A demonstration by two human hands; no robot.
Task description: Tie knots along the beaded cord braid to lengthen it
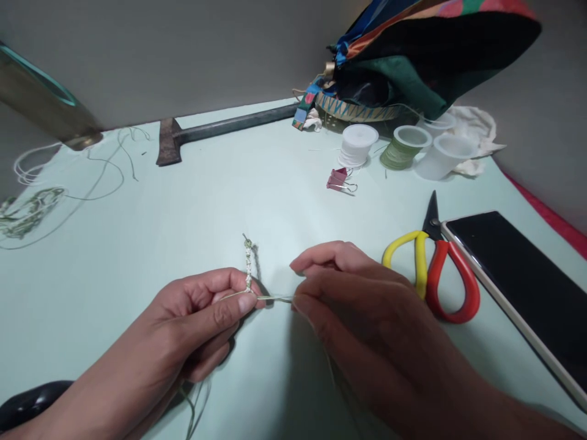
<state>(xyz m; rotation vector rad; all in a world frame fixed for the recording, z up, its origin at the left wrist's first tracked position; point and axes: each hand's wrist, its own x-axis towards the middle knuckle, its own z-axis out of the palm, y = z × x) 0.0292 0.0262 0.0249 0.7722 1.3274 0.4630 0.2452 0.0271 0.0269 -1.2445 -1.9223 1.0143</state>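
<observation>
Along the left edge, a tilted, blurred glass vessel [41,101] at upper left, and below it loose loops of thin cord [68,177] beside a green-and-white cord tangle [27,214], both lying on a pale mint tabletop [137,256]. In the lower left corner, a glossy black object [32,403], too cut off to identify. Toward the upper middle, a small hatchet [169,142] lying flat, its dark handle running right toward a woven basket [358,109].

At bottom centre, the left hand [197,318], curled nearly shut, with thumb and forefinger pinching the base of a short knotted cord [248,266]. That cord standing upright just above the fingertips, near the middle of the frame. From the pinch, a thin strand [275,299] running taut to the right across a narrow gap, into the right hand [353,305], also curled nearly shut, its fingertips gripping the strand.

Farther right and higher, a pink binder clip [338,180], then a white thread spool [358,145], a green thread spool [402,146] and a translucent plastic spool [444,156]. Behind these, a multicoloured fabric bag [413,61] and a crumpled white cloth [477,131]. Just past the right hand, yellow-and-red-handled scissors [454,287], their tip beside a black smartphone [509,287] at the right edge.
</observation>
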